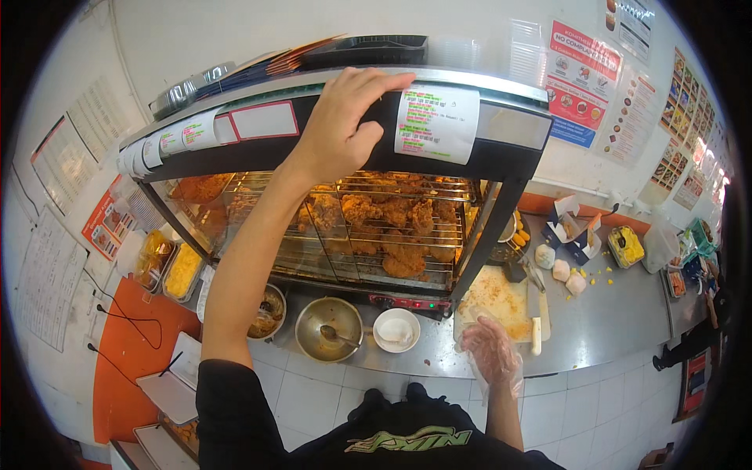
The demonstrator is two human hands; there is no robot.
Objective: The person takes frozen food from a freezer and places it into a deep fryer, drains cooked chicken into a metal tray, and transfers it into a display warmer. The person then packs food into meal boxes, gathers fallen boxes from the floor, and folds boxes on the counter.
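My left hand (346,123) rests bare on the top front edge of a heated glass display cabinet (529,150). Its index finger reaches the upper edge of a printed paper slip (437,126) bearing highlighted writing; the other fingertips are hidden. Behind the glass, pieces of fried chicken (405,258) lie on wire racks (443,188). In a clear plastic glove, my right hand (492,349) hovers with loosely spread fingers by the near left part of a crumb-covered cutting board (490,294), holding nothing. A white-handled knife (536,335) lies on the board, near metal tongs (536,276).
Along the steel counter (611,317) stand a metal bowl with a spoon (311,346), a white bowl (396,331) and wrapped rounds (561,270). Tubs of yellow food (183,271) sit left. A black tray (367,50) tops the cabinet. Another person's dark-clothed leg (687,346) shows far right.
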